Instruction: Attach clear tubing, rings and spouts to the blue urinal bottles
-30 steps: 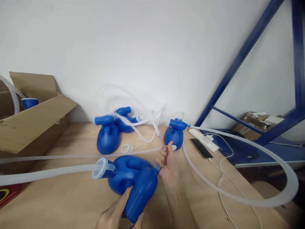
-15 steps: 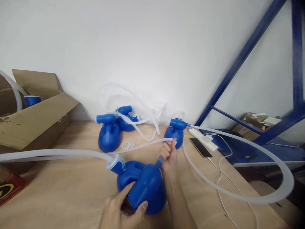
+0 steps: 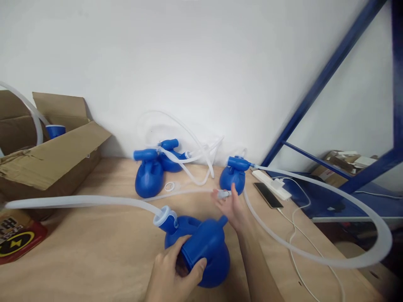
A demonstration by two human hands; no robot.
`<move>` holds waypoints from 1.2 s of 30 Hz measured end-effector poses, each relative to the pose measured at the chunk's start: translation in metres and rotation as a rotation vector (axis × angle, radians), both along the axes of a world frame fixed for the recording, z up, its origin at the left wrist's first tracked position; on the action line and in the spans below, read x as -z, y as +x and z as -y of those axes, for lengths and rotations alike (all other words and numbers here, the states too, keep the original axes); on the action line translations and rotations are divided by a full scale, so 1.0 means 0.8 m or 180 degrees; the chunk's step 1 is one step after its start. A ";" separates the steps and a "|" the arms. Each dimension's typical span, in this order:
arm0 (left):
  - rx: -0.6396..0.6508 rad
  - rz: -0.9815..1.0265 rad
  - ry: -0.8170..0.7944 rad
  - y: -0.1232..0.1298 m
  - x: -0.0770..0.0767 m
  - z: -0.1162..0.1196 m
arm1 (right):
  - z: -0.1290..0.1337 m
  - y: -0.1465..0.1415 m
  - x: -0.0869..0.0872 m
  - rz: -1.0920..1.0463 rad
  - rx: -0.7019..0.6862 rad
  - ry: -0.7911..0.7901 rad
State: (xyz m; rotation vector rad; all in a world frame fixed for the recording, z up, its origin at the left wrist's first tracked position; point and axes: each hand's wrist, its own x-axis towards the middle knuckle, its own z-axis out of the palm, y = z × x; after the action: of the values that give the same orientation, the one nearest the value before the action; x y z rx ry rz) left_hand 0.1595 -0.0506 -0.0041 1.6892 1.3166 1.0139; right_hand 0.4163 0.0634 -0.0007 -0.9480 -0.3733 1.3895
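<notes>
My left hand (image 3: 176, 266) grips the open end of a blue funnel-like cup (image 3: 204, 245) that lies over a round blue bottle (image 3: 220, 268) at the front centre. The cup's narrow spout points up and right, toward my right hand. From the bottle's collared neck (image 3: 165, 218) a thick white tube (image 3: 94, 201) runs to the left. Just beyond the spout, my right hand (image 3: 229, 205) holds a clear fitting (image 3: 223, 194) between thumb and fingers; a thinner tube (image 3: 185, 192) leads left from it.
More blue bottles (image 3: 149, 180) with tubes stand by the wall, another (image 3: 232, 178) at right. A white ring (image 3: 169, 186) lies mid-table. A phone (image 3: 268, 195), a power strip (image 3: 272, 184) and cables are on the right. A cardboard box (image 3: 63, 163) and red package (image 3: 23, 239) sit left.
My right hand has come away from the spout, its fingers loosened, and the clear fitting now shows apart from the spout. The view has shifted slightly left.
</notes>
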 end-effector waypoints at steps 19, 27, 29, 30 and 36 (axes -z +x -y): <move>-0.0722 0.0264 0.0527 -0.070 0.007 0.006 | 0.107 -0.075 0.044 0.2827 0.0432 -0.0084; -0.0993 0.0270 -0.0122 -0.213 0.030 -0.019 | 0.115 -0.064 0.028 0.3201 0.0130 -0.0040; -0.0907 0.0167 -0.0356 -0.228 0.046 -0.034 | 0.112 -0.052 0.030 0.3147 0.0085 -0.0031; -0.0868 0.0069 -0.0421 -0.229 0.054 -0.043 | 0.112 -0.046 0.032 0.3124 0.0053 -0.0035; -0.0121 -0.0548 0.0093 -0.156 0.068 -0.107 | 0.116 -0.025 0.043 0.3063 -0.0048 -0.0116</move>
State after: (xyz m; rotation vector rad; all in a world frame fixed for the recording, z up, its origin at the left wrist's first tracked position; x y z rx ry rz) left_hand 0.0345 0.0348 -0.0587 1.8129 1.4549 0.9301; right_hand 0.3962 -0.0290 -0.0351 -1.6120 -1.0678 0.8668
